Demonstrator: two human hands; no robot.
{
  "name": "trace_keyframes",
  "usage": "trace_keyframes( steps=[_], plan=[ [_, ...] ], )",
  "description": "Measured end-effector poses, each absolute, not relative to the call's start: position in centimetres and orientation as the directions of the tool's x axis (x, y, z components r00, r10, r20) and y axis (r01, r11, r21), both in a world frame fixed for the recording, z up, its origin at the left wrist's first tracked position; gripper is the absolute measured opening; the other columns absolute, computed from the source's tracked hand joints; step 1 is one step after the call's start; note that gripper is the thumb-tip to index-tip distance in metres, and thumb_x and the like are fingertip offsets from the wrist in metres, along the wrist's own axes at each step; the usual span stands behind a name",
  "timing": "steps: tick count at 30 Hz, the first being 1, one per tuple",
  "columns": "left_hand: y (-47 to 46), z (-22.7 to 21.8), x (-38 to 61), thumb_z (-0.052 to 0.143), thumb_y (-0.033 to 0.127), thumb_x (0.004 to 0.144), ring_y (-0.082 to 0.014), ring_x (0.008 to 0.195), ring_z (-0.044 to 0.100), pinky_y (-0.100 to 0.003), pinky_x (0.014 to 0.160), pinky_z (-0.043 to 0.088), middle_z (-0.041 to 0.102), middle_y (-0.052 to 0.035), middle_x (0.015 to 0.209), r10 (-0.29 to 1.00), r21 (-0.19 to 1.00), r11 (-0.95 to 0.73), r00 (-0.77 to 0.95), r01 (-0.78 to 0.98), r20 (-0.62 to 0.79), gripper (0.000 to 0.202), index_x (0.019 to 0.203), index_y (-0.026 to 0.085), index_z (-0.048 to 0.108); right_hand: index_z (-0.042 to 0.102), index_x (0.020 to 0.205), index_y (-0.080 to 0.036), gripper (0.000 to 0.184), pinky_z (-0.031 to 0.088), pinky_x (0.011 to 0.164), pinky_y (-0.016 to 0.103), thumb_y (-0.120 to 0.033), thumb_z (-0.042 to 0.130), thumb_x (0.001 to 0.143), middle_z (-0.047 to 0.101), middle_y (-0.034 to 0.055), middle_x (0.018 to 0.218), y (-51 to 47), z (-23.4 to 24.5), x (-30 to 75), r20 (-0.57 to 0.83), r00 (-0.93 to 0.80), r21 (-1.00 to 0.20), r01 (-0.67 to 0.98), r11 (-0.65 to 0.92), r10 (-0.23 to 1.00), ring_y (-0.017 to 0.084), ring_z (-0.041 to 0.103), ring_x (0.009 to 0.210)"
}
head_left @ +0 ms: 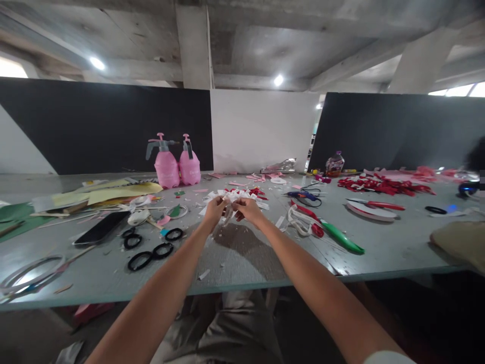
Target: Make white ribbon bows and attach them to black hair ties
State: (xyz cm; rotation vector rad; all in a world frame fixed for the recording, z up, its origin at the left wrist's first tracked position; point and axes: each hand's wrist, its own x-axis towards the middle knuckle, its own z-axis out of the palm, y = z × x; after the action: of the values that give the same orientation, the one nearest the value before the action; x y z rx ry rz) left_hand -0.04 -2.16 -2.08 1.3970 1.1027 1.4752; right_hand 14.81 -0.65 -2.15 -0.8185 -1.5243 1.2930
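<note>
My left hand [215, 210] and my right hand [247, 208] meet over the middle of the table. Fingers of both are pinched on a pale, whitish ribbon [228, 214], which hangs in a small curl between them. Just behind the fingers lies a heap of short white ribbon pieces [252, 195], with some red ones at its back. The hands partly hide this heap, and how they grip the ribbon is too small to make out fully.
Left stand black-handled scissors [141, 260], a phone [101, 228] and coloured sheets [109, 193]. Pink spray bottles [166, 169] are behind. To the right lie a glue gun [303, 195], a green-handled tool [343, 236], a ribbon roll [371, 210] and red ribbon pieces [379, 184]. Another person sits far right.
</note>
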Motion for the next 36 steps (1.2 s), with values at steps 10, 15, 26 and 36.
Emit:
trace_keyframes(
  steps=[10, 15, 26, 36],
  plan=[
    [-1.9, -2.4, 0.2, 0.063, 0.046, 0.071, -0.0053, 0.039, 0.037, -0.017, 0.039, 0.026, 0.044, 0.0068, 0.049, 0.937, 0.929, -0.347, -0.006, 0.13, 0.35, 0.031, 0.068, 0.017, 0.051, 0.058, 0.076, -0.018, 0.034, 0.049, 0.05, 0.021, -0.047, 0.071, 0.065, 0.061, -0.0018, 0.067, -0.5, -2.4, 14.5, 0.188, -0.281, -0.96, -0.254, 0.116, 0.941, 0.009, 0.058, 0.053],
    [-2.1, -2.5, 0.3, 0.058, 0.051, 0.074, -0.0054, 0.031, 0.031, -0.017, 0.034, 0.021, 0.034, 0.0098, 0.043, 0.949, 0.949, -0.307, -0.045, 0.076, 0.311, 0.035, 0.067, 0.02, 0.043, 0.053, 0.068, -0.017, 0.032, 0.047, 0.047, 0.022, -0.044, 0.071, 0.062, 0.058, -0.0029, 0.063, -0.4, -2.1, 14.4, 0.219, -0.158, -0.951, -0.257, 0.174, 0.963, 0.01, 0.056, 0.049],
    [-2.5, -2.0, -0.1, 0.063, 0.05, 0.071, -0.0045, 0.035, 0.031, -0.018, 0.036, 0.021, 0.032, 0.0086, 0.045, 0.938, 0.928, -0.334, -0.034, 0.162, 0.344, 0.038, 0.061, 0.019, 0.043, 0.059, 0.101, -0.021, 0.042, 0.043, 0.09, 0.035, -0.039, 0.07, 0.065, 0.06, 0.0101, 0.113, -0.4, -1.1, 16.3, 0.576, 0.195, -0.813, 0.234, 0.533, 0.794, 0.025, 0.049, 0.115],
    [-2.3, -2.2, 0.1, 0.055, 0.052, 0.078, -0.0058, 0.034, 0.032, -0.019, 0.035, 0.021, 0.035, 0.0069, 0.044, 0.917, 0.894, -0.397, 0.049, 0.207, 0.396, 0.037, 0.066, 0.018, 0.053, 0.06, 0.099, -0.021, 0.036, 0.03, 0.043, 0.021, -0.05, 0.06, 0.077, 0.045, -0.0084, 0.051, -1.2, -1.4, 14.8, 0.378, -0.437, -0.915, -0.042, 0.401, 0.816, 0.008, 0.037, 0.039]
  ],
)
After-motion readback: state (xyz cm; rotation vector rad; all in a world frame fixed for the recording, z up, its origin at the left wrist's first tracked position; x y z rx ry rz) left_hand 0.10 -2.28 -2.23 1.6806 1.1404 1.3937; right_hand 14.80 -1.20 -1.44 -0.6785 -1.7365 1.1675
